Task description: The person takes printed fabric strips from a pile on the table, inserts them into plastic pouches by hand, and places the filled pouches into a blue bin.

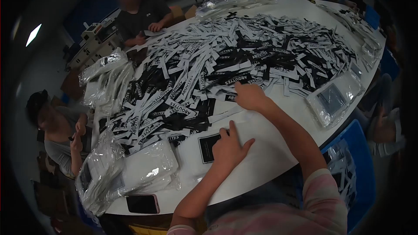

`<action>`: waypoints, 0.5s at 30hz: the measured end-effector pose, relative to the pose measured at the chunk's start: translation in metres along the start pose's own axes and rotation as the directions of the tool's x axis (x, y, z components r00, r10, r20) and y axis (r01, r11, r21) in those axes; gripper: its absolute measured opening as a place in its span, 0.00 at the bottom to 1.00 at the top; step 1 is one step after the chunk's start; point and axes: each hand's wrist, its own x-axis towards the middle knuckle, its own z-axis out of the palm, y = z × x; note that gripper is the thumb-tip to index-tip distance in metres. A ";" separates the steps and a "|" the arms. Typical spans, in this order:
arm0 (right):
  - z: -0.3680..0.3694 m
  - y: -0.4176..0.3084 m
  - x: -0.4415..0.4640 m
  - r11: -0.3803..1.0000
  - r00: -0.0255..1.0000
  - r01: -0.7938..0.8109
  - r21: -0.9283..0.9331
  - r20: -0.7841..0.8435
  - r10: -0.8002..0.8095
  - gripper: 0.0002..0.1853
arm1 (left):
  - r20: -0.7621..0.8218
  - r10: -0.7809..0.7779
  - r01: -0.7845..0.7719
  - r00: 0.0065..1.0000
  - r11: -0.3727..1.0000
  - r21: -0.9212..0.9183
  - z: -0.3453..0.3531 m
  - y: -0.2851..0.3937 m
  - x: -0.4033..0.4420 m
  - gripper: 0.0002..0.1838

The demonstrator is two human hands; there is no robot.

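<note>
My left hand [228,147] lies with fingers spread on a flat white packet [191,159] that has a black printed panel [208,148]. Farther up and to the right, my right hand [250,97] reaches to the near edge of a big pile of black and white labels [226,56]. Its fingertips meet a black label [233,79] reading ABOUTYES. The fingers of that hand are bent, and whether a label is pinched between them is hard to make out.
Clear plastic packs lie at the near left [150,163], far left [106,78] and right [335,98]. A phone [143,203] rests by the near edge. A blue bin [363,169] stands at the right. Co-workers sit at the left and the back.
</note>
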 end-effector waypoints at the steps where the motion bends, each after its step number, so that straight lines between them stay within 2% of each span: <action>1: -0.010 0.007 -0.014 0.994 0.998 -0.058 0.090 0.009 0.058 0.14 | -0.022 -0.013 0.013 1.000 1.000 -0.002 -0.001 0.003 0.001 0.45; 3: -0.018 0.026 -0.042 0.951 0.994 -0.057 0.303 -0.077 0.084 0.17 | 0.009 -0.024 0.023 1.000 0.996 0.084 -0.003 0.009 0.002 0.42; 5: -0.024 0.039 -0.069 0.881 0.980 -0.134 0.455 -0.074 0.187 0.15 | -0.014 -0.012 0.013 1.000 0.996 0.083 -0.001 0.014 0.004 0.39; 6: -0.026 0.046 -0.080 0.880 0.980 -0.125 0.458 -0.081 0.181 0.15 | -0.023 0.002 0.000 1.000 0.997 0.082 0.000 0.016 0.005 0.36; 8: -0.022 0.056 -0.101 0.838 0.944 -0.237 0.492 -0.087 0.318 0.14 | -0.037 0.018 -0.014 0.999 0.996 0.086 0.003 0.021 0.006 0.34; 9: -0.017 0.059 -0.108 0.831 0.943 -0.238 0.502 -0.087 0.322 0.14 | -0.044 0.036 -0.032 0.998 0.996 0.082 0.004 0.022 0.005 0.32; 11: -0.009 0.063 -0.120 0.805 0.844 -0.205 0.557 -0.316 0.433 0.15 | -0.042 0.043 -0.038 0.998 0.993 0.110 0.003 0.023 0.006 0.31; 12: 0.006 0.069 -0.125 0.845 0.754 -0.126 0.520 -0.504 0.422 0.14 | -0.045 0.047 -0.042 0.998 0.991 0.124 0.004 0.024 0.007 0.30; 13: 0.012 0.070 -0.128 0.843 0.751 -0.129 0.523 -0.503 0.427 0.14 | -0.042 0.051 -0.046 0.998 0.991 0.128 0.004 0.025 0.008 0.30; 15: 0.019 0.069 -0.134 0.765 0.671 -0.075 0.640 -0.536 0.513 0.14 | -0.002 0.020 -0.020 1.000 0.990 0.136 0.002 0.025 0.010 0.27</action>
